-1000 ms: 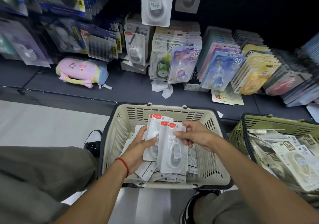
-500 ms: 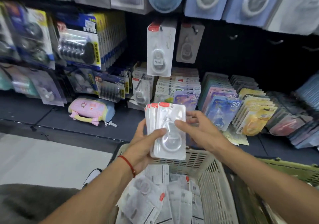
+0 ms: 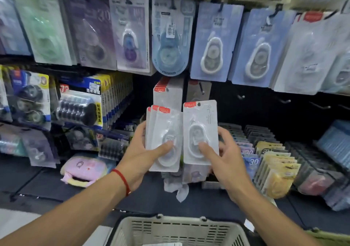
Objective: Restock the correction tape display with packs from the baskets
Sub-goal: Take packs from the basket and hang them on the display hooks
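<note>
My left hand (image 3: 144,151) grips a small stack of white correction tape packs (image 3: 164,137) with red top tabs, thumb across the front pack. My right hand (image 3: 223,156) pinches a single matching pack (image 3: 200,130), held upright just right of the stack. Both are raised in front of the dark display wall. Directly behind them the same white packs hang on a hook (image 3: 166,94), and a second partly filled hook (image 3: 198,92) is beside it. The beige basket (image 3: 176,228) sits below my arms, only its far rim showing.
Bare hooks (image 3: 284,101) stick out of the black panel at right. Blue and white tape packs (image 3: 210,43) hang in the row above. Boxed packs stand in shelf trays (image 3: 272,162) at right. A pink pouch (image 3: 85,168) lies on the shelf at left. A green basket edge (image 3: 329,236) shows bottom right.
I have lifted the packs from the basket up to the display. My right hand has pulled one pack off the stack and now holds it apart to the right.
</note>
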